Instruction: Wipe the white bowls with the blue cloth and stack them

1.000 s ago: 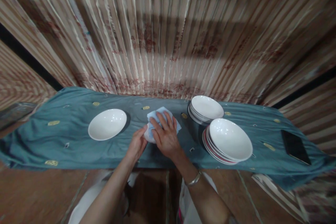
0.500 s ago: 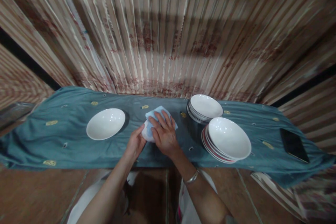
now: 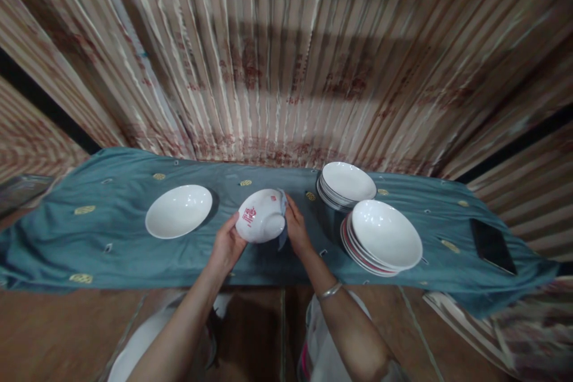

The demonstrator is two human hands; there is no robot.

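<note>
Between my hands a small white bowl (image 3: 260,215) is tilted on its side, so its outer wall with red printed marks faces me. My left hand (image 3: 228,245) grips the bowl's left edge. At the opposite edge my right hand (image 3: 297,227) is closed round a pale blue cloth (image 3: 283,240), which is pressed against the bowl; most of the cloth is hidden behind the bowl and fingers. To the left, a wide white bowl (image 3: 179,212) sits alone on the tablecloth.
A green patterned tablecloth (image 3: 120,256) covers the long table. On the right stand two stacks, one of white dishes with dark rims (image 3: 348,182) and one of white bowls over red-edged dishes (image 3: 387,236). A black tablet-like object (image 3: 492,246) lies at far right. Curtains (image 3: 268,71) hang behind.
The small bowl has been turned so its printed outside shows. My right hand, with the cloth, has moved from across the bowl to its right edge.
</note>
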